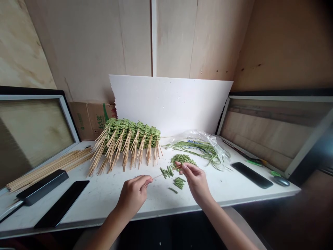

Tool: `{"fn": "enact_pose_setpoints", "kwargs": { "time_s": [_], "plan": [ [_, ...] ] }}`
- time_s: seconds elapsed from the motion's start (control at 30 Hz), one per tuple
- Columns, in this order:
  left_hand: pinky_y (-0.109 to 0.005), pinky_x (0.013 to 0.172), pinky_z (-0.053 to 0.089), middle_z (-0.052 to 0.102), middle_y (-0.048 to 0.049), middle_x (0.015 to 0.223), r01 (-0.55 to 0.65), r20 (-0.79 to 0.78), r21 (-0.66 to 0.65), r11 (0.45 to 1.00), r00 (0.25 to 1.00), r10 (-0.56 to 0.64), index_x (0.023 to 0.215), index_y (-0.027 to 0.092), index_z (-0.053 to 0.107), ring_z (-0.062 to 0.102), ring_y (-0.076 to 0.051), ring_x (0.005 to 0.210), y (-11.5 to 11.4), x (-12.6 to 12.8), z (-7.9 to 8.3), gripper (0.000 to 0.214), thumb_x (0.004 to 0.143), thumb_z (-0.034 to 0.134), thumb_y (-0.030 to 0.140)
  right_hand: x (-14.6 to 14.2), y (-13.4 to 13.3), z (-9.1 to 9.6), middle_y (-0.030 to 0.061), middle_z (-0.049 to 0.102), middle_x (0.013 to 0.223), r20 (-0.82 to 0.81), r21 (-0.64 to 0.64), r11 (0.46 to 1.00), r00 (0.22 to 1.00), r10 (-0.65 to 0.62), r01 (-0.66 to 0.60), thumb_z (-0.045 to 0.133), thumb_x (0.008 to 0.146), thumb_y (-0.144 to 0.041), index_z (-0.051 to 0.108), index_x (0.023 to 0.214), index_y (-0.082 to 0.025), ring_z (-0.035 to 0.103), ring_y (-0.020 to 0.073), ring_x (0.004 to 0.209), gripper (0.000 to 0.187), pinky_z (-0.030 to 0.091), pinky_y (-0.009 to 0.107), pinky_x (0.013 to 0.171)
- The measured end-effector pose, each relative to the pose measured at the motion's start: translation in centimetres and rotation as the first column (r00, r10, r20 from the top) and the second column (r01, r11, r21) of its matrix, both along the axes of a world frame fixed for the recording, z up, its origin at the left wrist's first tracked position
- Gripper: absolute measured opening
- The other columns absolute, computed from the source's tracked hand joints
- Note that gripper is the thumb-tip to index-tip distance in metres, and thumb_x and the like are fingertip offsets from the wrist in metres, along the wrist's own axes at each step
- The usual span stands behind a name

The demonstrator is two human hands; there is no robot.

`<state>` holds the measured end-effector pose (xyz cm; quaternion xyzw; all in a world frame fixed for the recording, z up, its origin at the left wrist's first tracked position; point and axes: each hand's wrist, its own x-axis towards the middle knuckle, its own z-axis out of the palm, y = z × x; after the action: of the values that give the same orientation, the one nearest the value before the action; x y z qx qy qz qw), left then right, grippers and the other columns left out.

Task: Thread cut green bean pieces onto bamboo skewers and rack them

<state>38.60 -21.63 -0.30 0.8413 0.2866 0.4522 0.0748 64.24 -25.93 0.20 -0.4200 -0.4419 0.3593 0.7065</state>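
Skewer point(157, 176), just one, pinched in left hand point(133, 193); right hand point(195, 181) narrow, grip unclear.

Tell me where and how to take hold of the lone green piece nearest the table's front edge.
Pinch the lone green piece across its middle, coming down from above and from the near side. It is slim and lies flat, so its long sides likely give the best hold; the small cluster of green pieces sits close on its far side.

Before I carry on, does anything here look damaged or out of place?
The white board has a ragged left edge, seemingly broken or roughly cut. One green piece lies alone beside the small pile.
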Motion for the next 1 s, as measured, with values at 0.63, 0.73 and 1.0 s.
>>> {"fn": "enact_pose_setpoints", "kwargs": {
  "time_s": [0.63,0.73,1.0],
  "plan": [
    [-0.021,0.058,0.046,0.069,-0.0012,0.067,-0.058,-0.002,-0.114,0.992,0.998,0.058,0.088,0.019,0.073,0.063,-0.014,0.057,-0.8,0.7,0.6,0.027,0.102,0.050,0.024,-2.0,-0.8,0.6,0.0084,0.074,0.101,0.175,-0.130,0.991,0.985,0.009,0.014,0.078,0.080,-0.054,0.080,0.086,-0.021,0.062,0.0204,0.077,0.034,0.050,0.031,0.065],
    [-0.021,0.056,0.045,0.067,-0.0008,0.064,-0.083,-0.001,-0.161,0.983,0.996,0.084,0.087,0.019,0.073,0.061,-0.014,0.055,-0.2,0.7,0.3,0.029,0.102,0.049,0.027,-1.2,-0.2,0.2,0.0065,0.071,0.097,0.157,-0.120,0.992,0.988,-0.008,0.027,0.079,0.080,-0.054,0.078,0.083,-0.022,0.057,0.0174,0.074,0.032,0.045,0.029,0.063],
    [-0.021,0.055,0.044,0.062,0.0001,0.060,-0.082,0.004,-0.236,0.968,0.996,0.085,0.089,0.018,0.073,0.057,-0.014,0.052,0.5,0.5,-0.2,0.033,0.103,0.048,0.035,0.6,1.0,-0.1,-0.0010,0.058,0.073,-0.206,-0.041,0.994,0.974,0.096,-0.106,0.084,0.078,-0.046,0.074,0.081,-0.022,0.045,0.0124,0.063,0.026,0.043,0.027,0.063]
  ]
}}
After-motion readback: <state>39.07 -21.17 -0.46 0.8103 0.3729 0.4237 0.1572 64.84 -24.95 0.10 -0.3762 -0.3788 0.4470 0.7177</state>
